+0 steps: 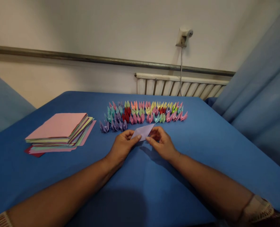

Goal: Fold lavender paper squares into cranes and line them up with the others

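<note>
Between my two hands is a folded sheet of lilac origami paper (143, 130), roughly diamond-shaped and held just above the blue table. My left hand (123, 145) pinches its left side, thumb on top. At the lower right edge, my right hand (162, 143) grips the paper between thumb and curled fingers; part of those fingers is hidden behind it. Just beyond the hands stand rows of small folded paper cranes (144, 112) in pink, yellow, green, red, teal and purple. The nearest purple cranes (115, 125) are close to my left hand's fingertips.
A stack of coloured square paper (57, 126), pink on top, lies at the left of the blue table (215, 151). Behind are a metal rail (88, 57), a radiator (184, 78) and a wall socket with a plugged cable (183, 37). A blue curtain (260, 82) hangs at right.
</note>
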{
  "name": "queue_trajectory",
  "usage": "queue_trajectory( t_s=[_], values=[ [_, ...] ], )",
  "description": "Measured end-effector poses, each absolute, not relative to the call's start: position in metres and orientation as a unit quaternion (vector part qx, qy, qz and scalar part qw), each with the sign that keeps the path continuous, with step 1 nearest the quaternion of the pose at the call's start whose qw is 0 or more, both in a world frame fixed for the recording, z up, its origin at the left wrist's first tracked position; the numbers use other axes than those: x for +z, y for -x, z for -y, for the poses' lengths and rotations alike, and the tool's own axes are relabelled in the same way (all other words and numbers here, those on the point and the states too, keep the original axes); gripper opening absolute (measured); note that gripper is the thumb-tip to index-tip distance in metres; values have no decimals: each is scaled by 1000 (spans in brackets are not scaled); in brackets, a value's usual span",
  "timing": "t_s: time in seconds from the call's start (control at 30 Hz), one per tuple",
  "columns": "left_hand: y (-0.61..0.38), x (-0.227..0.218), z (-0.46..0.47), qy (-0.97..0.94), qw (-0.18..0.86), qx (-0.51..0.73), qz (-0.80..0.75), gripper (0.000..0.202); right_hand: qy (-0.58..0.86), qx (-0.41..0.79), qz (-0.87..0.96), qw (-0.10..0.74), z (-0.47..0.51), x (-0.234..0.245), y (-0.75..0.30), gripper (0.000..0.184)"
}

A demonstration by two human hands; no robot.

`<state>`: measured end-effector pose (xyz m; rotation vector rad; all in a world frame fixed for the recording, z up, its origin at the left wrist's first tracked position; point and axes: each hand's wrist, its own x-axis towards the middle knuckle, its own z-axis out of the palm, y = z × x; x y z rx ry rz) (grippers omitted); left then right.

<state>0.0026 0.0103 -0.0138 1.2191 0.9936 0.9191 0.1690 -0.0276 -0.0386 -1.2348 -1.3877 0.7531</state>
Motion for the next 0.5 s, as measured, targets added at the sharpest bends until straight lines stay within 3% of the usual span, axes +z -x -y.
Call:
queue_trajectory(
  t_s=[0.17,0.27,0.5],
  values=[
    [-4,-14,-2,-458,702,377,-394,26,422,476,531,559,25,-51,-157,27],
    [-4,-14,-1,-455,711,354,-402,23,425,490,502,572,22,-49,-161,21],
    [-5,-14,0,-513,689,298,-418,29,459,517,467,552,20,-42,-169,35]
  ],
)
